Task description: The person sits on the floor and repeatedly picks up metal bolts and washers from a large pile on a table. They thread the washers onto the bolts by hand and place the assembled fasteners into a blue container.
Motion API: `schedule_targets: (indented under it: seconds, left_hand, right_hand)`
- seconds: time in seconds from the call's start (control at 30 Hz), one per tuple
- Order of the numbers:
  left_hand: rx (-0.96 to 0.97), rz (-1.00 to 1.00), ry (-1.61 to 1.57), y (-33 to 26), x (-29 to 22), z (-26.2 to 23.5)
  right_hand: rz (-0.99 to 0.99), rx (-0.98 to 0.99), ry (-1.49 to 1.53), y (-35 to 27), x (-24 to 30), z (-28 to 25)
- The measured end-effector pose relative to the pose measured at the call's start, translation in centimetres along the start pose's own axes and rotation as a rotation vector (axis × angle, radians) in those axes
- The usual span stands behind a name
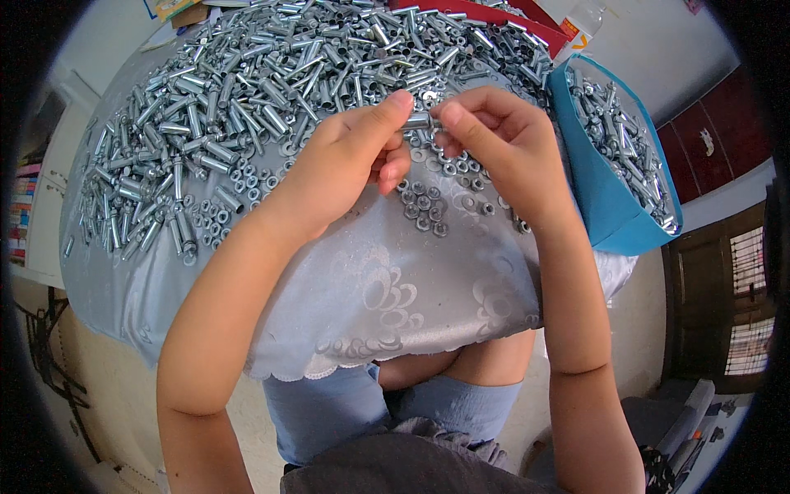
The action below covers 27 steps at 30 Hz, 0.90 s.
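Note:
Between my two hands, above the table's near middle, lies a shiny metal anchor sleeve, held roughly level. My left hand pinches its left end between thumb and fingers. My right hand is closed at its other end, thumb against forefinger, on a small metal part that is mostly hidden. Beneath the hands are loose hex nuts and flat washers. Behind them a large heap of metal sleeves and bolts spreads over the table.
A blue fabric bin full of assembled anchor bolts stands at the right edge. At the back right are a red tray and a clear plastic bottle. A silvery patterned tablecloth hangs over the near edge, above my lap.

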State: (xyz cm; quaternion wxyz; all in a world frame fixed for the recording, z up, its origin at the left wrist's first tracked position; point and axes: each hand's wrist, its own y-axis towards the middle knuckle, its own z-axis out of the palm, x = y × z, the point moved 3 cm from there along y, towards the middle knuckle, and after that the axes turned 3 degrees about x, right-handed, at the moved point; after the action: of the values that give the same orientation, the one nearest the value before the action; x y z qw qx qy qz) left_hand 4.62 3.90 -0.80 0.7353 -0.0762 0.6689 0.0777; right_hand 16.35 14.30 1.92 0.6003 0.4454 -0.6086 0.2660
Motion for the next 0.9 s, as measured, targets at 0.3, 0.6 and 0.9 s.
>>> schedule_targets:
  seconds: [0.3, 0.6, 0.9]
  left_hand:
    - [-0.108, -0.054, -0.045, 0.1, 0.1, -0.1]
    - [-0.085, -0.041, 0.01, 0.1, 0.0, 0.1]
    - [-0.015, -0.018, 0.0, -0.3, -0.4, 0.2]
  right_hand:
    - [-0.156, -0.014, -0.083, -0.1, -0.3, 0.3]
    - [-0.092, -0.051, -0.074, -0.1, -0.3, -0.1]
    - [-0.093, -0.061, -0.107, 0.0, -0.3, 0.1]
